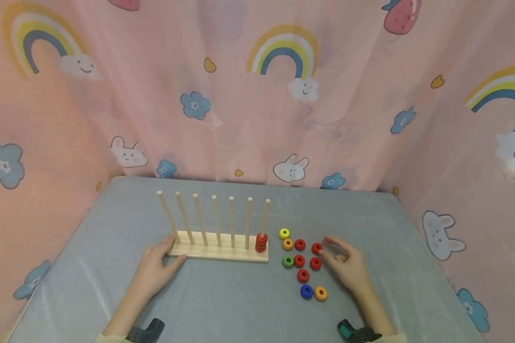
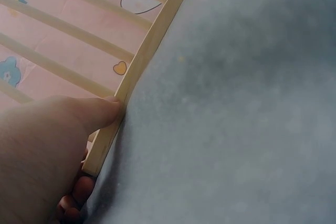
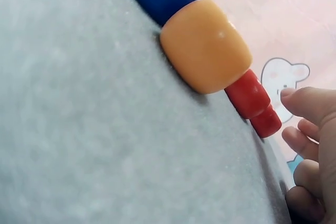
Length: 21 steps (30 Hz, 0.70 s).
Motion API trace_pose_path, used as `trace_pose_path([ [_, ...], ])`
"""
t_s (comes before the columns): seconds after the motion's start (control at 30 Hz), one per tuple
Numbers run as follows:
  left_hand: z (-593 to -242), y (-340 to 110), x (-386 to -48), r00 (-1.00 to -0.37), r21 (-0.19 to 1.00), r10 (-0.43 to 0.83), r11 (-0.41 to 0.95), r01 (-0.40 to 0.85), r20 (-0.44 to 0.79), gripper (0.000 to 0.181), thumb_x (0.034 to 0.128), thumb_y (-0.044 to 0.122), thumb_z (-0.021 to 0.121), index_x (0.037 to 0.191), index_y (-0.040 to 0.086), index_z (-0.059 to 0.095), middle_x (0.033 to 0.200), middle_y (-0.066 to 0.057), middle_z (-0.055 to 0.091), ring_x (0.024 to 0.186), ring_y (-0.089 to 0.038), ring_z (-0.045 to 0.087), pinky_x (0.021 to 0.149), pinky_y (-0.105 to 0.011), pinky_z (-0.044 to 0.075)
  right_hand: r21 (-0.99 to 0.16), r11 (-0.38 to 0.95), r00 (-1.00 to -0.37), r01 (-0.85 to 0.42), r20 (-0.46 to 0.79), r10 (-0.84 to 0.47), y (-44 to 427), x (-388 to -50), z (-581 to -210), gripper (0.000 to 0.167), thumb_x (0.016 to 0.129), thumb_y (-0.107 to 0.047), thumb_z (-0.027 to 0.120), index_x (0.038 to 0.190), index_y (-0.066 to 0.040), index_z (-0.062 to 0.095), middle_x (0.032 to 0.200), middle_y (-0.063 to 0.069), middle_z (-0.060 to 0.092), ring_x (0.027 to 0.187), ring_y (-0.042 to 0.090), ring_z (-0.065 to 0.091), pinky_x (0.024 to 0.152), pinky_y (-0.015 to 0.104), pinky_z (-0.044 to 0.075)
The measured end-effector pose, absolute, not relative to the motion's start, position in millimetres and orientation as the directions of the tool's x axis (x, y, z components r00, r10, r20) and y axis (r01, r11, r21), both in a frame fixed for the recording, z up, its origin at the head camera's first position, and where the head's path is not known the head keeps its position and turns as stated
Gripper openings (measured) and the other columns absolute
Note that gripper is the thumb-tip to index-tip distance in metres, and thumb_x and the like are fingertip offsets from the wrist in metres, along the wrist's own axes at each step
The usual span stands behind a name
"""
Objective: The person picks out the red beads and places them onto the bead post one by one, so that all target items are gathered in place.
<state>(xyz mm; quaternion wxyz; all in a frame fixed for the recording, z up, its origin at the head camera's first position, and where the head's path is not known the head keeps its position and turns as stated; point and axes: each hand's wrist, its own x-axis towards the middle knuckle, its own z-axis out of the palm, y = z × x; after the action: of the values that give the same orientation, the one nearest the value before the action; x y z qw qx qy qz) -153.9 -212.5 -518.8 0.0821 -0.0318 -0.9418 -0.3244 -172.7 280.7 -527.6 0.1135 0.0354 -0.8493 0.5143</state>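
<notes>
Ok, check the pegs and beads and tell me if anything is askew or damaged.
Nothing clearly stands out. The pegs fan outward in the head view, but that may just be the camera's angle. The loose beads lie on the table beside the wooden base, and I see no breakage.

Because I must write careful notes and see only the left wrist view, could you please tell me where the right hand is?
Observer: The right hand is beside a loose red bead; whether it touches is hard to tell.
Operator: Thank you. Is anything stacked?
Observer: Yes, the stacked red beads sit on the right-end peg.
Operator: Which other colours lie loose?
Observer: A yellow bead, two orange beads, a green bead and a blue bead.
</notes>
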Motion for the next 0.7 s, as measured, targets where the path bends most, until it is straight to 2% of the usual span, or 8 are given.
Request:
trace_pose_path([
  [0.3,-516.9,-213.5,-151.2,-0.989,0.607,0.008,0.789,0.099,0.150,0.072,0.0984,0.032,0.078,0.154,-0.003,0.050,0.159,-0.022,0.049,0.124,-0.048,0.056,0.100,-0.066,0.049,-0.827,0.561,-0.991,-0.020,0.090,0.098,273.9,-171.0,-522.9,0.049,0.093,-0.023,0.085,0.137,-0.006,0.069,0.133,0.020,0.071,0.042,0.002,0.028,0.040,0.022,0.033],
  [0.53,-518.1,-213.5,-152.0,-0.989,0.606,0.006,0.789,0.096,0.150,0.073,0.0986,0.035,0.078,0.154,-0.003,0.050,0.158,-0.021,0.050,0.124,-0.047,0.057,0.099,-0.066,0.050,-0.812,0.584,-0.993,0.012,0.060,0.104,272.9,-174.0,-521.5,0.047,0.092,-0.019,0.086,0.135,-0.007,0.071,0.134,0.019,0.070,0.043,0.003,0.031,0.041,0.022,0.034],
  [0.7,-517.5,-213.9,-153.7,-0.985,0.606,0.013,0.787,0.116,0.171,0.072,0.0983,0.034,0.078,0.153,-0.005,0.051,0.157,-0.023,0.052,0.125,-0.049,0.057,0.099,-0.066,0.049,-0.799,0.602,-0.992,-0.012,0.083,0.090,272.8,-177.2,-521.5,0.043,0.091,-0.014,0.086,0.131,-0.006,0.074,0.133,0.020,0.071,0.043,0.003,0.030,0.041,0.022,0.034],
])
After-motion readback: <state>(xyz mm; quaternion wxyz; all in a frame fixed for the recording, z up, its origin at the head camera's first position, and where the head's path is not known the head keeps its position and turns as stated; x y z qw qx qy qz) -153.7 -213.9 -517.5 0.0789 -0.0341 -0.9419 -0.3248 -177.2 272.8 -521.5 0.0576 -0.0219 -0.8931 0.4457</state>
